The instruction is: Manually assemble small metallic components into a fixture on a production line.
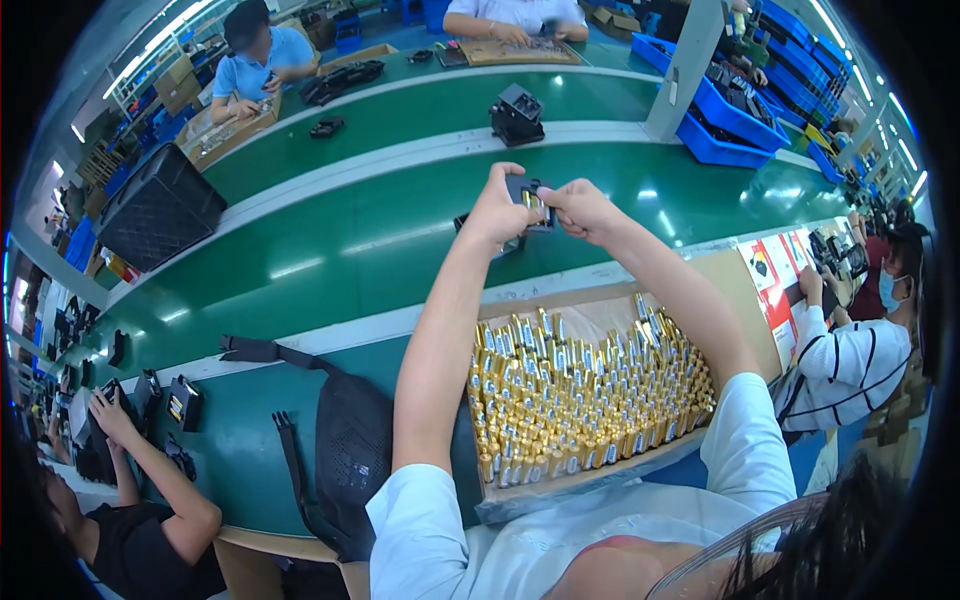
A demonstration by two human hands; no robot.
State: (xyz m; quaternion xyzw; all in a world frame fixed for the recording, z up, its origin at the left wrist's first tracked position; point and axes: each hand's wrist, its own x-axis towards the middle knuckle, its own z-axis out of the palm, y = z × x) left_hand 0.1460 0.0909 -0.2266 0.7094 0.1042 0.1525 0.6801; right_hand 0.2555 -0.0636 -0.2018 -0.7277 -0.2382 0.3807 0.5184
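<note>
Above green belt (400, 215) | hands (492, 212) (588, 212) gripping black device (516, 187) | gold batteries (532, 205) exposed

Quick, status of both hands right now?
Left hand: closed, holding the black device.
Right hand: curled at the black device; whether it grips anything cannot be told.

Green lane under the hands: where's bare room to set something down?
Bare: green lane between black crate and left hand; also between right hand and blue bin. Crowded: just below the hands, where a partly hidden dark object sits; nearer, the black bag and battery-packed box.
</note>
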